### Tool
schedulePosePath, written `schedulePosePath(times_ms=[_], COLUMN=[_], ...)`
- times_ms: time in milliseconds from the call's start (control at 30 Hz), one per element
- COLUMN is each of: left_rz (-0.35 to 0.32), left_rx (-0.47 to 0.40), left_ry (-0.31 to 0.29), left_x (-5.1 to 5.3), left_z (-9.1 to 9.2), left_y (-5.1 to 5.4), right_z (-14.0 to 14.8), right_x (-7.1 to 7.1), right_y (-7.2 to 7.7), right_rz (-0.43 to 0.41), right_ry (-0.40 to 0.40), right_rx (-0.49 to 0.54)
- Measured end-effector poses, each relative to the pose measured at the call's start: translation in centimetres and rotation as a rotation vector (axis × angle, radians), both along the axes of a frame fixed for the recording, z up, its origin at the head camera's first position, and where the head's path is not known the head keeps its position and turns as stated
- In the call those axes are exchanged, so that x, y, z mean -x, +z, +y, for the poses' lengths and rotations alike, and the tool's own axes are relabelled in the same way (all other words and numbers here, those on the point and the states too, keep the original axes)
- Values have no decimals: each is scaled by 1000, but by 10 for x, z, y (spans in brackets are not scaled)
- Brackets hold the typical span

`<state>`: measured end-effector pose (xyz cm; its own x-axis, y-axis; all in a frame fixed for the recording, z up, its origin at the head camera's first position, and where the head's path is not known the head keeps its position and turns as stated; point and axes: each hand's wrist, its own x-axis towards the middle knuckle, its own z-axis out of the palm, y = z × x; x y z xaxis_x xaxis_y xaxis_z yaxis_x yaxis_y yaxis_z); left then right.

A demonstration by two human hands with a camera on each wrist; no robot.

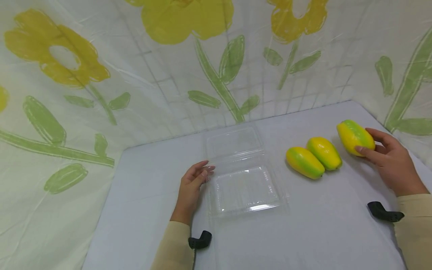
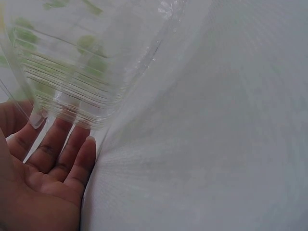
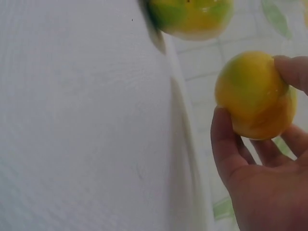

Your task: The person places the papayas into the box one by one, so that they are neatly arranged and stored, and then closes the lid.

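A yellow-green fruit point(image 1: 355, 137) is held by my right hand point(image 1: 393, 161) at the table's right side; the right wrist view shows thumb and fingers around the fruit point(image 3: 255, 94). Two similar fruits, one point(image 1: 305, 162) and another point(image 1: 324, 153), lie side by side to its left. A clear plastic container point(image 1: 248, 189) stands with its lid point(image 1: 233, 142) laid back behind it. My left hand point(image 1: 189, 187) is at the container's left edge; in the left wrist view the fingers of the hand point(image 2: 53, 168) curve around the clear plastic's edge point(image 2: 72, 106).
A white-covered table point(image 1: 145, 210) spans the view. Behind it hangs a pale curtain point(image 1: 141, 112) with yellow flowers and green leaves. A black wrist device point(image 1: 200, 240) is on the left sleeve, another point(image 1: 384, 212) by the right sleeve.
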<state>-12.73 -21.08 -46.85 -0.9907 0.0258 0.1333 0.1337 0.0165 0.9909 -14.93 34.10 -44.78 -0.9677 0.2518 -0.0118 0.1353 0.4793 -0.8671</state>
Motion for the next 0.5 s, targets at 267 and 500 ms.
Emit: schedulePosePath(times_ms=[267,500], left_rz=[-1,-2], left_rx=[-11,-14], left_ry=[-3,-4], left_x=[0,1], left_z=[0,0], left_y=[0,-1], right_z=[-9,-12], right_x=[0,0], right_y=[9,15], right_rz=[75,103], right_ry=[50,80], right_rx=[65,49])
